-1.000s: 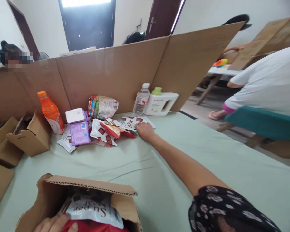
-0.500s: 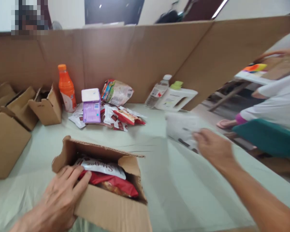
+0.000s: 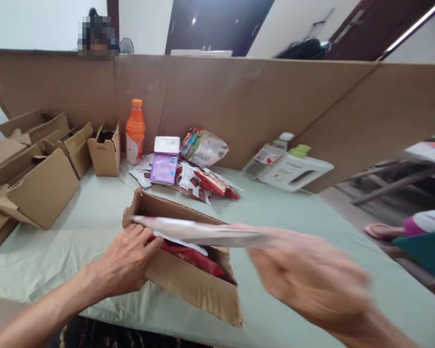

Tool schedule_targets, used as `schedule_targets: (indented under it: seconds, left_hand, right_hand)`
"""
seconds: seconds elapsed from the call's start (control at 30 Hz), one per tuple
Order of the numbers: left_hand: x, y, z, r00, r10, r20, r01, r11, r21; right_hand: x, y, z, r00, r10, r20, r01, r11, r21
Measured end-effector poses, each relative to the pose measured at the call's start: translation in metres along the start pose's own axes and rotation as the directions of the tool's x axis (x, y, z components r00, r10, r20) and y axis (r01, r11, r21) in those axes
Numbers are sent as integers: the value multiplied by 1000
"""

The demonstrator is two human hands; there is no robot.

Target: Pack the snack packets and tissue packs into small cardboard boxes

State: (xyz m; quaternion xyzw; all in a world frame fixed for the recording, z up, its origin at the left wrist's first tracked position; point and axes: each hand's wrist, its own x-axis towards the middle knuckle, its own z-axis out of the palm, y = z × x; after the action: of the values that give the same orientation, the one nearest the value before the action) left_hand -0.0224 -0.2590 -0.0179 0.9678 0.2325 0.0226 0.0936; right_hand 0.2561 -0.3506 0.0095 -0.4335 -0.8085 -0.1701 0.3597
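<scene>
An open cardboard box [image 3: 192, 285] stands on the table in front of me. A red snack packet [image 3: 194, 258] and a white packet lie in it, the white one mostly covered from view. My left hand [image 3: 128, 258] is closed on the box's near left rim, fingers hooked over the edge. My right hand [image 3: 308, 270], smeared by motion, grips one end of a flat, pale packet [image 3: 203, 231]. That packet is seen nearly edge-on above the box opening, its far end close to my left fingers. Its print is blurred.
Several cardboard boxes [image 3: 45, 188] stand at the left. Along the cardboard wall [image 3: 217, 96] are an orange bottle [image 3: 135, 130], a purple pack [image 3: 164, 168], several snack packets [image 3: 205, 147], a clear bottle [image 3: 264, 157] and a white jug [image 3: 293, 169]. A person's leg shows at the right.
My right hand has brought the pale packet from the right side of the table leftward, over the box. My left hand stays on the box rim. The view has shifted.
</scene>
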Motion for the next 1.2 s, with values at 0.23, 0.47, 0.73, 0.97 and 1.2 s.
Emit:
schedule_targets:
  seconds: [0.23,0.47,0.73,0.97,1.2]
  left_hand:
    - [-2,0,5,1000,1,-21,0,1000,14]
    - [4,-1,2,1000,-4,-17,5,999,49]
    - [2,-1,3,999,11,-34,-9,998,62]
    - [-6,4,0,1000,-10,-2,10,999,32]
    - [-7,19,-14,991,-97,96,97,995,6]
  right_hand:
    - [30,-15,12,989,-143,-41,135,979,-150]
    - [30,-15,2,973,-208,-97,167,932,-322]
    - [35,-15,59,667,267,695,-110,959,-262]
    - [45,2,71,484,239,842,-393,919,-35]
    - [37,6,72,523,199,829,-446,892,67]
